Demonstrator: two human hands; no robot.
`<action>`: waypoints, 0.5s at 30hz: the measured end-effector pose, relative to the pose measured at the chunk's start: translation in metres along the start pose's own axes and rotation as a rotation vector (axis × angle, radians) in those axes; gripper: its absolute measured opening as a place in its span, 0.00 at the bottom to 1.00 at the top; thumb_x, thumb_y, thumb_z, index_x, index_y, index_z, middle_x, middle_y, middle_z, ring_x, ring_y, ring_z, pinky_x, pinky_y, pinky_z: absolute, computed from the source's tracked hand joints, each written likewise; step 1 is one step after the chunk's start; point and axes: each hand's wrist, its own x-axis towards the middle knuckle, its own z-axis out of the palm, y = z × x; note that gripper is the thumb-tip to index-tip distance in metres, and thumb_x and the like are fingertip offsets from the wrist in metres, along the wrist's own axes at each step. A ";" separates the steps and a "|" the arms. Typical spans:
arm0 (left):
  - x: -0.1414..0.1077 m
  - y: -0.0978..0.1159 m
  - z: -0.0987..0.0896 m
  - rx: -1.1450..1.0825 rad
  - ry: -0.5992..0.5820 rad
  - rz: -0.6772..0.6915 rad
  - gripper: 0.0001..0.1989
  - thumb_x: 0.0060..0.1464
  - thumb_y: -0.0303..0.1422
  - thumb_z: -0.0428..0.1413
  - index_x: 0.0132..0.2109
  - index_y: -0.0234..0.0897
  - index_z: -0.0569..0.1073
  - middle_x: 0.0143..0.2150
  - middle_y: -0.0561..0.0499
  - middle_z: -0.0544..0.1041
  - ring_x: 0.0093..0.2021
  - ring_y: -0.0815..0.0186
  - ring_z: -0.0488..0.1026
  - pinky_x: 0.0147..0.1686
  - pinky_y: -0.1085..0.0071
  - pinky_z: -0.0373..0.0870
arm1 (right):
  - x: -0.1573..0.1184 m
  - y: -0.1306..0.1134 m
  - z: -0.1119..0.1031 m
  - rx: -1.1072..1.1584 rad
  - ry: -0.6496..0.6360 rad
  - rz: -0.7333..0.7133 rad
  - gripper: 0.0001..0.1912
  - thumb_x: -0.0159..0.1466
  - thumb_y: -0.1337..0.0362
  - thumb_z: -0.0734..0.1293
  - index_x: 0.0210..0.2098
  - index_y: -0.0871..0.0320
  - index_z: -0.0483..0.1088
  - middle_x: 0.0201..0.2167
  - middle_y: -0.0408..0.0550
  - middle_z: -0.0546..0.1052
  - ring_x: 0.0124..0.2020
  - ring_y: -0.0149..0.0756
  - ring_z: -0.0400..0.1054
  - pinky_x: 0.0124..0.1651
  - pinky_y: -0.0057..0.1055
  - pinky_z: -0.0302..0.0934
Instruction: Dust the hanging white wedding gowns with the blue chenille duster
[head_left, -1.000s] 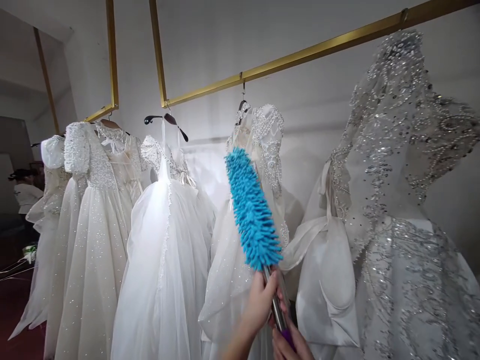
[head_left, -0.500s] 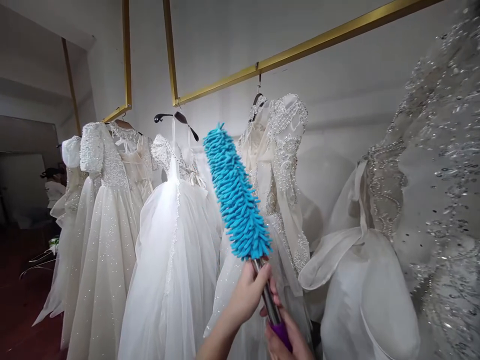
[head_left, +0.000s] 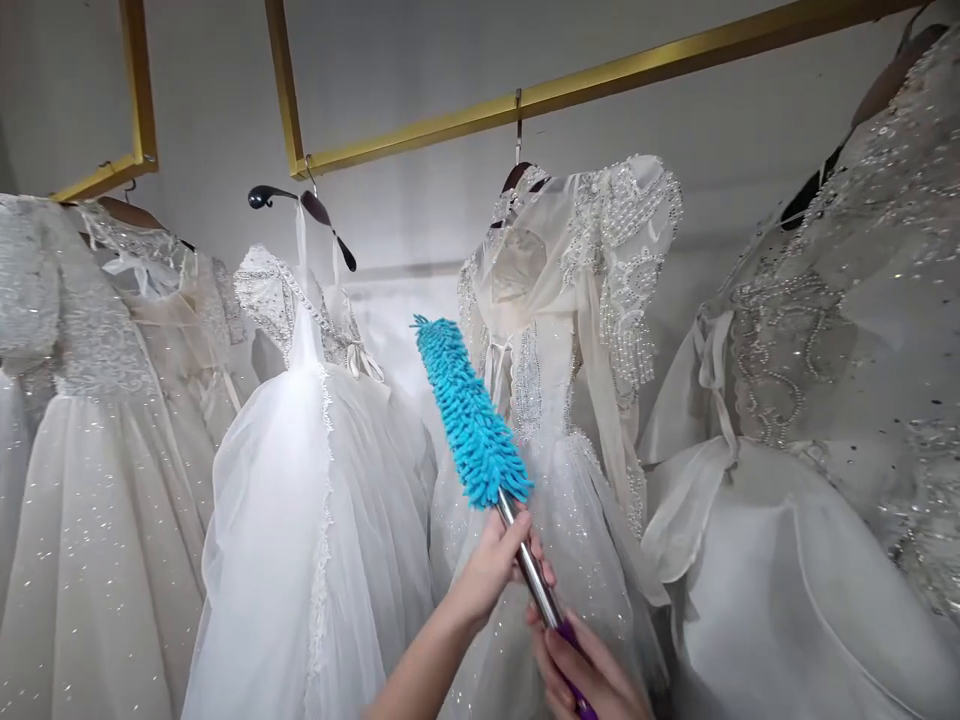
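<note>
A duster point(head_left: 474, 425) with a fluffy blue microfibre head, a metal shaft and a purple grip slants up and left before me. My left hand point(head_left: 499, 560) is closed round the shaft just below the blue head. Lower down, my right hand point(head_left: 581, 660) wraps the purple grip. Behind the duster hangs a beaded white wedding dress point(head_left: 551, 400) with puffed sleeves; whether the blue head touches it I cannot tell. To its left is a plain-skirted white gown point(head_left: 285, 500) with thin straps on a dark hanger point(head_left: 319, 208).
A gold rail point(head_left: 450, 128) runs along the wall above the dresses. At the right, close to me, hangs a heavily beaded gown point(head_left: 885, 330) with a fabric bow point(head_left: 709, 440). A glittery gown point(head_left: 105, 500) hangs at the far left from another gold frame point(head_left: 139, 90).
The view has turned right and moved closer to the dresses, so the left-hand gowns have slid leftward. The duster's blue head sits lower in view. Both hands keep hold of it.
</note>
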 end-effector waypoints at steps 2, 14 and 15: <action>0.011 0.018 -0.011 0.037 -0.013 0.047 0.20 0.51 0.50 0.52 0.39 0.41 0.56 0.24 0.61 0.65 0.16 0.72 0.68 0.09 0.80 0.57 | 0.019 -0.009 0.016 -0.092 0.015 -0.071 0.24 0.56 0.44 0.65 0.42 0.53 0.58 0.16 0.29 0.63 0.06 0.14 0.45 0.08 0.15 0.45; 0.067 0.027 -0.077 0.253 0.057 -0.038 0.23 0.46 0.54 0.53 0.37 0.42 0.56 0.22 0.61 0.65 0.16 0.70 0.68 0.11 0.79 0.55 | 0.109 0.001 0.052 0.003 0.222 -0.215 0.26 0.49 0.43 0.69 0.32 0.56 0.59 0.12 0.26 0.62 0.05 0.15 0.44 0.05 0.14 0.46; 0.060 0.023 -0.082 0.252 0.062 -0.052 0.24 0.45 0.54 0.53 0.37 0.42 0.56 0.22 0.61 0.66 0.16 0.70 0.68 0.12 0.78 0.55 | 0.106 0.006 0.054 -0.001 0.217 -0.191 0.25 0.49 0.43 0.69 0.31 0.56 0.58 0.12 0.26 0.62 0.05 0.14 0.44 0.05 0.14 0.46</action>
